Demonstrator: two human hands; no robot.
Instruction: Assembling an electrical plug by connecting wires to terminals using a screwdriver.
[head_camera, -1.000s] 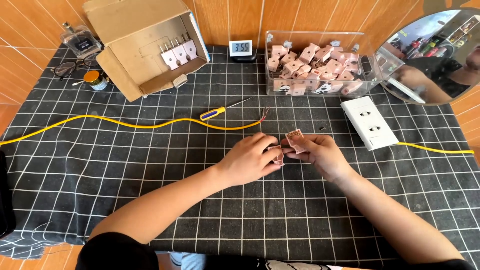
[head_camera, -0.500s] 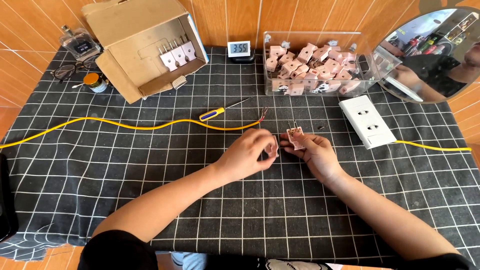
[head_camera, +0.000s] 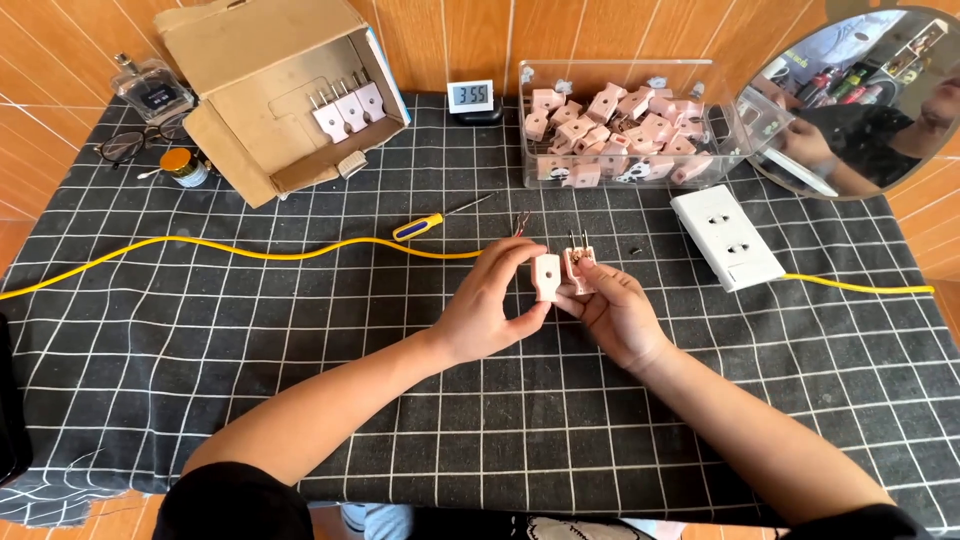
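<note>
The yellow cable (head_camera: 250, 250) runs off both side edges, its bare end hidden behind the left hand (head_camera: 490, 305), while the round mirror (head_camera: 850, 100) is cropped at right, its reflection seemingly blurred.

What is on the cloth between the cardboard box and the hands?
In the head view, between the cardboard box and the two hands lie the yellow-handled screwdriver and the yellow cable.

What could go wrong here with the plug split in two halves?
The left hand pinches the plug cover and the right hand the pronged half, both off the cloth: small inner parts could drop onto the busy checked cloth. The bare wire end of the yellow cable may fray.
</note>
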